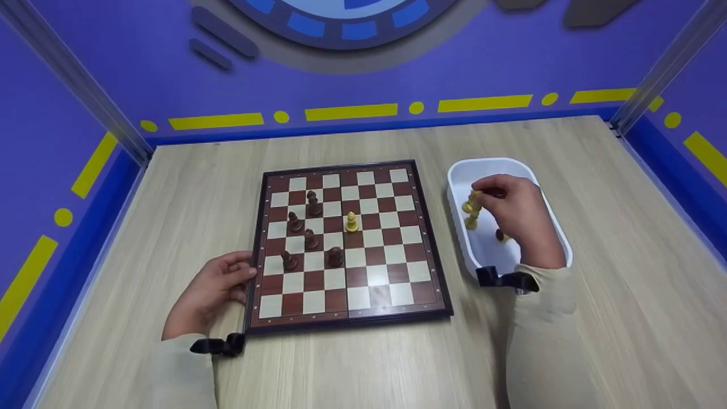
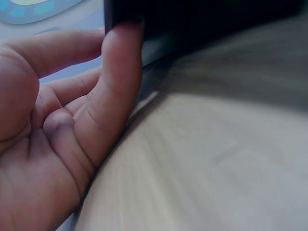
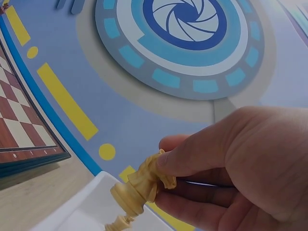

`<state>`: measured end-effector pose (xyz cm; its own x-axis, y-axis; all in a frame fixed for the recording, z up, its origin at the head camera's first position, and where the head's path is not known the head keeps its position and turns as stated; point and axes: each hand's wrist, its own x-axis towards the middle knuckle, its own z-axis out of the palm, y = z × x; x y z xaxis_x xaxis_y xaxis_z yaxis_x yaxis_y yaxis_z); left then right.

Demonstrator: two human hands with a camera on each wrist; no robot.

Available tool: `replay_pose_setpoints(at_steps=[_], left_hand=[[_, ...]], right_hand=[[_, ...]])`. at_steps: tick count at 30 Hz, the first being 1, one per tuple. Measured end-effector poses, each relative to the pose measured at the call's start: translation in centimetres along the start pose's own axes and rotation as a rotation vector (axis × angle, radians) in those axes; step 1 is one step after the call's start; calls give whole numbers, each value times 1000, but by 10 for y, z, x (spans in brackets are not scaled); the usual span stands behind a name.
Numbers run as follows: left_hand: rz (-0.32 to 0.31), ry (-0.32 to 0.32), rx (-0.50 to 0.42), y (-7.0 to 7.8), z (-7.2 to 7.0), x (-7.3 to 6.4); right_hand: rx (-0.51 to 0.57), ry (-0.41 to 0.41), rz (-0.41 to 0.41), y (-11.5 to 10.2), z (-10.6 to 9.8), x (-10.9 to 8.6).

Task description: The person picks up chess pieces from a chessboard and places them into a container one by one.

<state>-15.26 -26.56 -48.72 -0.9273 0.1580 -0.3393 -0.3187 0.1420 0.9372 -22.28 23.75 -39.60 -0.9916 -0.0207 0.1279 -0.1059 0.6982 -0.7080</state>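
Note:
My right hand (image 1: 514, 213) is over the white tray (image 1: 461, 241), pinching a cream chess knight (image 3: 139, 185) between thumb and fingers. Below the knight another cream chess piece (image 1: 471, 221) shows in the tray. Farther right lies a dark piece (image 1: 500, 234), with a bit of cream next to it, partly hidden by the hand. At the left edge of the chessboard (image 1: 349, 322), my left hand (image 1: 213, 289) rests its fingertips against the black rim, fingers loosely bent. Several dark chess pieces (image 1: 310, 240) stand on the board's left half, with one cream piece (image 1: 352, 222) near the middle.
The board and tray sit side by side on a pale wood-grain table (image 1: 318, 375). Purple panels (image 1: 363, 79) with yellow stripes wall in the back and both sides. A black strap with a camera mount (image 1: 505, 279) is on the right wrist, beside the tray's near wall.

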Motion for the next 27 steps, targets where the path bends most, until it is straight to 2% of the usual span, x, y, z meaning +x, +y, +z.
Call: replay_pose_setpoints(at_steps=[11, 17, 27], left_hand=[[16, -19, -38, 0, 0, -1], [13, -16, -23, -1, 0, -1], [19, -22, -5, -1, -1, 0]], right_hand=[[-9, -7, 27, 2, -3, 0], [-6, -18, 82, 2, -6, -1], [-23, 22, 114, 4, -6, -1]])
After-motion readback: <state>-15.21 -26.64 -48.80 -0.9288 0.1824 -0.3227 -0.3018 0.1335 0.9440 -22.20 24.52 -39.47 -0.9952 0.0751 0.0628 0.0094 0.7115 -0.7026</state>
